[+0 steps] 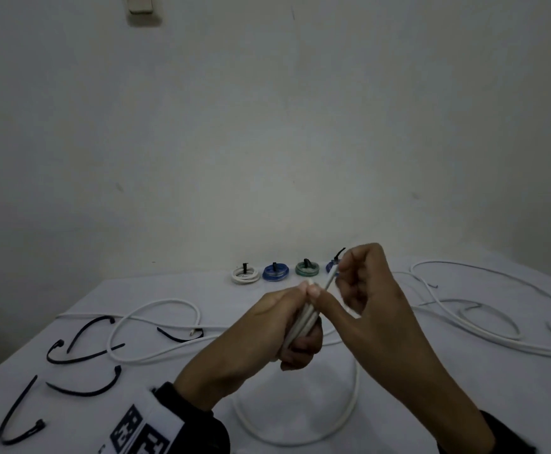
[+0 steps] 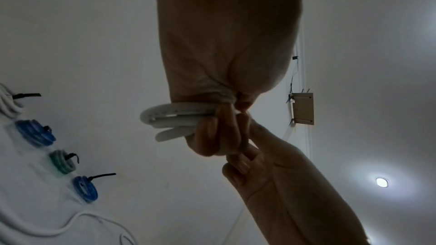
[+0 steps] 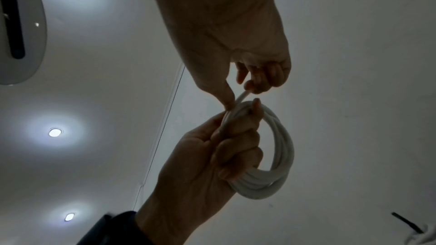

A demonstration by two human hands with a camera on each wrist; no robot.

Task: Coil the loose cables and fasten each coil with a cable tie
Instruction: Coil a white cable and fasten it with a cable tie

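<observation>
The white coil (image 3: 271,159) is up in the air over the table (image 1: 202,404), several turns stacked together and clamped in the left hand (image 1: 277,326), whose fingers wrap right round the bundle. The right hand (image 1: 362,283) pinches the free end of the cable (image 1: 328,281) between thumb and fingertips, just above the left thumb, so I'd say the winding of this cable is almost finished and the last bit is being laid in or tucked. Next it will need a tie: loose black cable ties (image 1: 81,352) lie on the cloth to the left, so one hand has to keep the turns from springing apart while the other fetches one. Four tied coils (image 1: 275,272) sit in a row by the wall, and more loose white cable (image 1: 483,309) sprawls on the right, not yet wound.
</observation>
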